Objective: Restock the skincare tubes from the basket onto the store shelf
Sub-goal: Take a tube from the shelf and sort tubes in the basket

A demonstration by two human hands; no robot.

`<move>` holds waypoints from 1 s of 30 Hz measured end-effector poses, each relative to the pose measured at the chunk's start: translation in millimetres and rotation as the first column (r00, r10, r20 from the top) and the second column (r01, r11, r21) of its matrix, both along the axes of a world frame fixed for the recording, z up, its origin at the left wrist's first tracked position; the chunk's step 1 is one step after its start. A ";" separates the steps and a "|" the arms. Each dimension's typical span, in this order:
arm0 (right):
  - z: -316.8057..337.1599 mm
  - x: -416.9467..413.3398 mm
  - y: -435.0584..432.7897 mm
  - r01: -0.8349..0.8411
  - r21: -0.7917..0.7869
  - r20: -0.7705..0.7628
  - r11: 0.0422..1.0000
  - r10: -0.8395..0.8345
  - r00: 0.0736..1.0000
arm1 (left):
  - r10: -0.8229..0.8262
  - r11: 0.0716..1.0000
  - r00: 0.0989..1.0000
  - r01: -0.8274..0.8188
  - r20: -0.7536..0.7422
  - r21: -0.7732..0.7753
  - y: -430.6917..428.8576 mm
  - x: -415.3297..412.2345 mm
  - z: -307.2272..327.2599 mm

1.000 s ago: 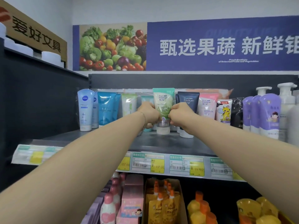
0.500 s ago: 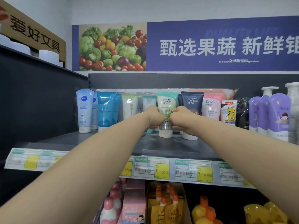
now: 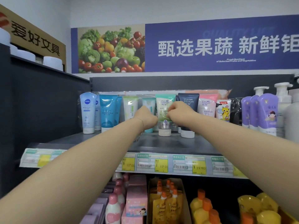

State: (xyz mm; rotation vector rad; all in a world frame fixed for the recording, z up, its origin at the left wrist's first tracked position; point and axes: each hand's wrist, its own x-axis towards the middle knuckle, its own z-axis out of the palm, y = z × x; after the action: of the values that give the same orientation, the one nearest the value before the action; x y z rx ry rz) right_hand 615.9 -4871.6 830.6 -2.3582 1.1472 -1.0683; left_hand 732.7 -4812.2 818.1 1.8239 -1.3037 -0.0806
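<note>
Forearms reach up and away from the camera, with a thin bracelet (image 3: 142, 122) on the left wrist. Below the fingers, paper price labels (image 3: 152, 163) in a clear strip line the front lip of the dark, matte shelf (image 3: 97, 141). The left hand (image 3: 146, 118) and right hand (image 3: 178, 113) meet at a green tube (image 3: 163, 103). Their fingers (image 3: 171, 110) curl onto its two sides and grasp it at mid-height.

The tube stands upright on the shelf with its long axis vertical. Its round cap (image 3: 164, 132) is down, below the fingers, and its flat crimped end points up above them. A second ago its top stood higher than the row; now it is level with its neighbours. The hands nearly touched half a second ago and have since parted a little, so the label shows between them.

The tube is soft, glossy plastic, mint fading to cream, with a silver collar above a cream cap. Just left of the fingers stands a teal tube (image 3: 148, 102), and just right a navy tube (image 3: 188, 101). Beyond them hangs a blue banner (image 3: 210, 46) printed with vegetables.
</note>
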 end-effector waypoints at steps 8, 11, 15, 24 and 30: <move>-5.6 -26.7 70.0 -0.078 -0.412 -0.233 0.908 -0.022 0.972 | 0.006 0.998 0.937 0.019 0.349 -0.066 60.4 -14.8 -3.3; -14.8 -37.7 94.7 -0.118 -0.534 -0.268 0.837 -0.035 0.963 | 0.038 0.991 0.887 0.026 0.460 -0.131 90.2 -21.5 -10.9; -37.2 -46.2 119.0 -0.159 -0.567 -0.290 0.808 -0.015 0.957 | 0.030 0.988 0.815 0.063 0.578 -0.140 126.6 -31.2 -35.4; -122.1 -53.9 170.3 -0.286 -0.650 -0.304 0.704 0.103 0.947 | -0.010 0.987 0.708 0.122 0.706 -0.109 182.0 -32.9 -111.6; -190.5 -58.8 184.7 -0.310 -0.594 -0.332 0.743 0.125 0.935 | -0.015 0.996 0.700 0.073 0.714 -0.050 201.4 -29.5 -186.9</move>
State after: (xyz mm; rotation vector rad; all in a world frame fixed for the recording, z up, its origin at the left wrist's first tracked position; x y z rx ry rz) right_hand 557.0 -4687.0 640.0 -3.1621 0.5824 -1.2144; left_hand 703.2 -4610.7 631.2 1.8172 -1.8458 0.7251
